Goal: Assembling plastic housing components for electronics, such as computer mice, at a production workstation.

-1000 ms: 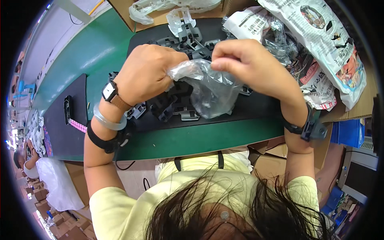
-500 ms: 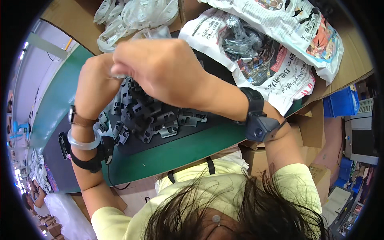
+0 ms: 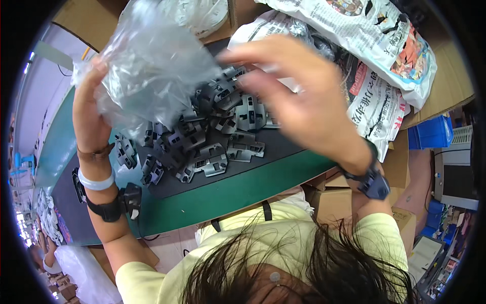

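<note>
A crumpled clear plastic bag (image 3: 152, 66) hangs above the far left of the table, with my left hand (image 3: 91, 109) closed on its left side. To the right of the bag my right hand (image 3: 296, 96) is blurred by motion, its thumb and fingers spread apart with nothing visible between them. Below the bag and between my hands lies a heap of dark grey moulded parts (image 3: 202, 154) with square cut-outs. The bag hides part of this heap and some of my left fingers.
The parts lie on a black mat (image 3: 283, 147) on a green table (image 3: 212, 197). Printed white bags (image 3: 374, 45) lie in a cardboard box at the far right. Bagged pale parts (image 3: 207, 15) fill another box behind. Blue bins (image 3: 430, 130) stand at the right.
My hands, close together before, have parted. The clear bag now shows spread out in my left hand, which moved left, and my right hand moved right and opened.
</note>
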`<state>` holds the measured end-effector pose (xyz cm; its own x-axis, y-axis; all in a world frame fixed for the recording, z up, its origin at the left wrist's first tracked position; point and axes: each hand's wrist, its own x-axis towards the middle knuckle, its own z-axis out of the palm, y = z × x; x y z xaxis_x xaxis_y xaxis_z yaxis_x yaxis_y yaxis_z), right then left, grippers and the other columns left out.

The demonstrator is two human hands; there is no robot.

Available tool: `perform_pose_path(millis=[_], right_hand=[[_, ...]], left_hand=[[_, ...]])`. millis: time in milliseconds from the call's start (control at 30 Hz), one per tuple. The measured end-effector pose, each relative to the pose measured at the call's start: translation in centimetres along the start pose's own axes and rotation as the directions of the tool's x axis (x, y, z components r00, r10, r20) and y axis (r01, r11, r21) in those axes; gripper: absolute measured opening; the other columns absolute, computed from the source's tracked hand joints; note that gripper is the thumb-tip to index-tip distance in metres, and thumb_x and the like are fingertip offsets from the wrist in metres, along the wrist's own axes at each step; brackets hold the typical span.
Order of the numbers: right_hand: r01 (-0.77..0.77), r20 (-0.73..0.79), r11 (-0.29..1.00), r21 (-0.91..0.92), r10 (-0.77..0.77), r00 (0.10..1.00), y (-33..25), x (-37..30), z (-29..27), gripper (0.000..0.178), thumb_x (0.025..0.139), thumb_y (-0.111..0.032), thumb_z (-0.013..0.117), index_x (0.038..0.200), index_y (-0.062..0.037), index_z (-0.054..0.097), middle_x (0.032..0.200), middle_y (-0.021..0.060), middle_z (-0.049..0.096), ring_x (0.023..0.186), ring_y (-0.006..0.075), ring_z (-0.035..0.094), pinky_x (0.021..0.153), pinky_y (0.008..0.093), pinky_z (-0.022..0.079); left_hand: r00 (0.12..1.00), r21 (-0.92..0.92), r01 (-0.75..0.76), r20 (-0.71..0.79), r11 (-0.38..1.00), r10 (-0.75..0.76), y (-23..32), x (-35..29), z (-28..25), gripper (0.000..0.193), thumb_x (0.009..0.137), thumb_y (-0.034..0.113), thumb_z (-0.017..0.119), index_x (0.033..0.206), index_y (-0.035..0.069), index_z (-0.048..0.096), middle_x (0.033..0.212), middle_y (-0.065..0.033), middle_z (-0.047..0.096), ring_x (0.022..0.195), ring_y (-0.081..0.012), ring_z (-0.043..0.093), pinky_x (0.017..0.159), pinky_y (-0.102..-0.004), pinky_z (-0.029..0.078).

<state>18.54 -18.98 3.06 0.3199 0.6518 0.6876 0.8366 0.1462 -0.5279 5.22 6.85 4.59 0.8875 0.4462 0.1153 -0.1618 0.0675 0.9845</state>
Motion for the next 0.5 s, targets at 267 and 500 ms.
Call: perform_pose_path(millis=[267,500], right_hand=[[-0.381,-0.035,0.768,-0.515,0.425,0.905,7.6,-3.8,-7.7,0.014,0.077,-0.014,0.063,0.083,-0.0022,0.063,0.076,0.0123,0.053,0.075,0.0272,0.054,0.068,0.0333,0.043],[-0.5,0.221,0.861,-0.086,0.506,0.833,5.5,0.9,-5.7,0.023,0.081,-0.022,0.065,0.079,0.0009,0.062,0.069,0.0004,0.058,0.054,0.0048,0.047,0.049,0.0213,0.039]], left_hand=[[0.945,0.423,-0.304,0.019,0.854,0.327,1.6,-0.8,2.5,0.036,0.079,0.019,0.05,0.105,-0.005,0.058,0.105,-0.01,0.058,0.088,-0.0137,0.052,0.081,-0.0229,0.038],[0.874,0.563,-0.482,0.263,0.671,0.408,0.5,-1.8,3.7,0.001,0.073,0.003,0.049,0.073,0.001,0.049,0.075,-0.0067,0.056,0.079,-0.0139,0.056,0.069,-0.0225,0.042]])
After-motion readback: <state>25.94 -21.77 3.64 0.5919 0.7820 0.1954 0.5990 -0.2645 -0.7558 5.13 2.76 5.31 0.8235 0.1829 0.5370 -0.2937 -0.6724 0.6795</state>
